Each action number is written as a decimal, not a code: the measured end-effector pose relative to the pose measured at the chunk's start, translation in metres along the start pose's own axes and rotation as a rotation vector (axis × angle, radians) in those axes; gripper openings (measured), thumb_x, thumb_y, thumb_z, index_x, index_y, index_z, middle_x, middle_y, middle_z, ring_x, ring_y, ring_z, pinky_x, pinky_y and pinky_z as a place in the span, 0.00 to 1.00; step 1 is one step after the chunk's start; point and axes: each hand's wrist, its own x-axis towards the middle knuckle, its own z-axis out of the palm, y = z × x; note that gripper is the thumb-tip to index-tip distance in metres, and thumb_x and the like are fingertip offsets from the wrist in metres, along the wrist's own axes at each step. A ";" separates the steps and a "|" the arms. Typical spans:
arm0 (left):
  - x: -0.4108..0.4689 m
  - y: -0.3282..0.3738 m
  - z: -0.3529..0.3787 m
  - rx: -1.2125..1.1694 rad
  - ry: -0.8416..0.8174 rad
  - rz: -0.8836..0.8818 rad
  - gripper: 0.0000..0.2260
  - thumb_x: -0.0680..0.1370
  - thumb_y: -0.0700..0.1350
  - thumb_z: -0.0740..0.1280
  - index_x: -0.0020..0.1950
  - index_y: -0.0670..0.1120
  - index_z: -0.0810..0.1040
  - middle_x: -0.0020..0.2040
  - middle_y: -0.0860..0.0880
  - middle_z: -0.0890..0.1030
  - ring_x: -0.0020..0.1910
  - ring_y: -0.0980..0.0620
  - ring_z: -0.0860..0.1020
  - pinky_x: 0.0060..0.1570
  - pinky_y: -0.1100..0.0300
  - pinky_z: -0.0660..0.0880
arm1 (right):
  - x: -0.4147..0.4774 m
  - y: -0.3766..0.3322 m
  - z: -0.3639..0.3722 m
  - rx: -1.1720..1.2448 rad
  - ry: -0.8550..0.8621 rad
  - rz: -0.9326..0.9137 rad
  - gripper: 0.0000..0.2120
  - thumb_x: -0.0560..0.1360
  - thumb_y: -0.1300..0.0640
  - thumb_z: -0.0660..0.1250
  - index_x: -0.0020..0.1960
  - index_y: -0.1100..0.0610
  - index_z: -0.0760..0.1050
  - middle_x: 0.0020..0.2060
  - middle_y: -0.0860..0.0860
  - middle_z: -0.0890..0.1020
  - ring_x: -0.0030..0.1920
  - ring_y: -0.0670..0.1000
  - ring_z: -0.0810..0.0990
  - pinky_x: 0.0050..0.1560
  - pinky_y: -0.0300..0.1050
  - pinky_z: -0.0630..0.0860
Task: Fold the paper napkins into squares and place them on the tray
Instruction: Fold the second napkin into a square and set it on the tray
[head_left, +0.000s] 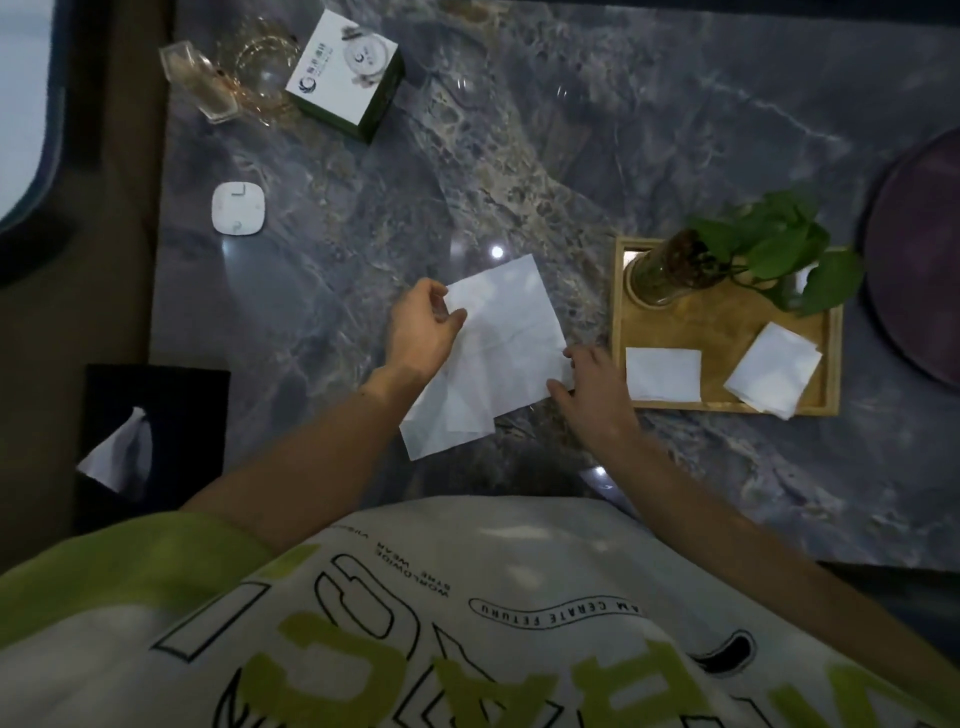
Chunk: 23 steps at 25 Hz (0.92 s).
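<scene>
A white paper napkin (501, 343) lies partly folded on the marbled table, one flap turned over the rest. My left hand (421, 330) pinches its far left corner between thumb and fingers. My right hand (592, 387) presses down on the napkin's right edge with its fingertips. To the right stands a wooden tray (722, 402). It holds two folded napkin squares, one (663, 374) at its near left, the other (774, 375) tilted at its near right.
A glass vase with a green plant (675, 267) stands at the tray's far end. A black tissue box (150, 441) sits at the left, a white box (345, 73) and glassware (223, 78) at the far left, a small white device (238, 209), a dark round plate (914, 260) at right.
</scene>
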 end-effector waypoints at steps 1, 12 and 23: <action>0.005 0.000 0.001 0.003 -0.011 0.000 0.12 0.75 0.46 0.72 0.55 0.46 0.74 0.47 0.47 0.79 0.44 0.48 0.80 0.49 0.51 0.80 | 0.002 -0.001 0.000 -0.026 0.011 0.007 0.20 0.79 0.54 0.66 0.68 0.59 0.69 0.65 0.59 0.74 0.64 0.59 0.74 0.67 0.55 0.71; 0.025 0.009 0.017 0.175 -0.037 -0.041 0.06 0.76 0.45 0.70 0.50 0.46 0.76 0.53 0.44 0.78 0.48 0.46 0.78 0.50 0.51 0.78 | 0.019 -0.002 0.009 -0.216 0.011 0.016 0.21 0.77 0.52 0.67 0.65 0.60 0.68 0.60 0.61 0.77 0.56 0.60 0.78 0.56 0.53 0.75; 0.022 0.018 0.012 0.152 -0.084 0.036 0.07 0.78 0.50 0.66 0.46 0.47 0.75 0.48 0.48 0.78 0.46 0.48 0.77 0.45 0.51 0.76 | 0.021 0.000 -0.004 0.137 0.035 0.036 0.12 0.77 0.58 0.65 0.59 0.59 0.71 0.45 0.57 0.80 0.45 0.56 0.79 0.49 0.54 0.78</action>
